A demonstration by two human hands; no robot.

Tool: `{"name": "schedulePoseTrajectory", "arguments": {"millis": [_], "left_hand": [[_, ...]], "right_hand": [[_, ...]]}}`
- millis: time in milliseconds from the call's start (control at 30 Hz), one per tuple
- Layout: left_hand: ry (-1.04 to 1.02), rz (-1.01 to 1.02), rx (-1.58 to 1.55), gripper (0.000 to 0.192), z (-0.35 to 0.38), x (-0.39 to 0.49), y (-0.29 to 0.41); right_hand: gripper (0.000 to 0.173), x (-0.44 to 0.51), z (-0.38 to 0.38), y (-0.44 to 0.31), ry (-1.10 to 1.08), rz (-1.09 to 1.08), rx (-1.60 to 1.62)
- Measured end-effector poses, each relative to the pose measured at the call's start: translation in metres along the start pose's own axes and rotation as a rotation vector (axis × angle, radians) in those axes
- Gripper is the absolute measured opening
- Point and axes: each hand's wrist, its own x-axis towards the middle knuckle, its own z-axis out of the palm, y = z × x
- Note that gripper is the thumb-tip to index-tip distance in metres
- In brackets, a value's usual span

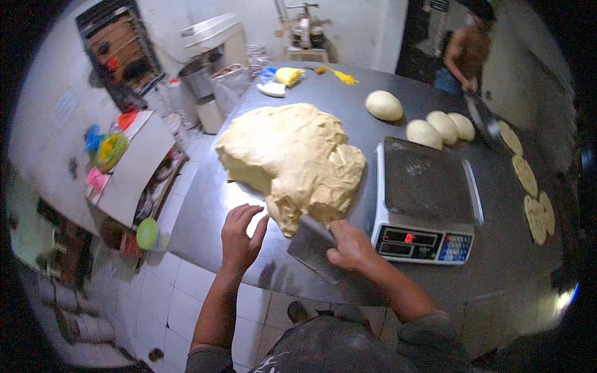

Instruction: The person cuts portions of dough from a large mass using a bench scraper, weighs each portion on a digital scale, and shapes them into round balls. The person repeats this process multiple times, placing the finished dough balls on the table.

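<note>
A large mass of pale dough (pixel 294 154) lies on the metal table (pixel 205 233) before me. My right hand (pixel 350 245) grips a flat metal dough scraper (pixel 312 247), whose far edge is at the near side of the dough. My left hand (pixel 242 238) holds nothing; its fingers are apart and curved, just left of the dough's near tip. On the right stands a digital scale (pixel 424 186) with a dark, bare platform and a lit red display. Behind it sit several smooth dough balls (pixel 384 106).
Flattened dough pieces (pixel 524 175) lie along the table's right side. Beyond the back right corner a person (pixel 468 51) holds a long flat tool. A yellow bag (pixel 289 76) and a yellow brush-like item (pixel 343 75) lie at the back. A low cabinet (pixel 135 168) stands left.
</note>
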Motion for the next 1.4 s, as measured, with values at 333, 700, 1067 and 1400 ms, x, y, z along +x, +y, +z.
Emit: {"name": "schedulePoseTrajectory", "arguments": {"millis": [333,700,1067,1400], "left_hand": [[-0.419,0.174,0.279,0.066,0.178,0.080,0.073],[-0.604,-0.005,0.371,0.019,0.210,0.118,0.064],[-0.546,-0.041,-0.106,0.050,0.068,-0.017,0.017],[-0.358,-0.594,-0.544,0.067,-0.096,-0.066,-0.095]], "right_hand": [[0.052,-0.132,-0.120,0.073,1.101,0.353,1.042],[0.031,0.009,-0.162,0.077,0.704,0.016,0.120],[0.022,0.121,-0.056,0.022,-0.049,-0.164,-0.344],[0.038,0.108,-0.059,0.007,-0.121,-0.046,-0.252]]}}
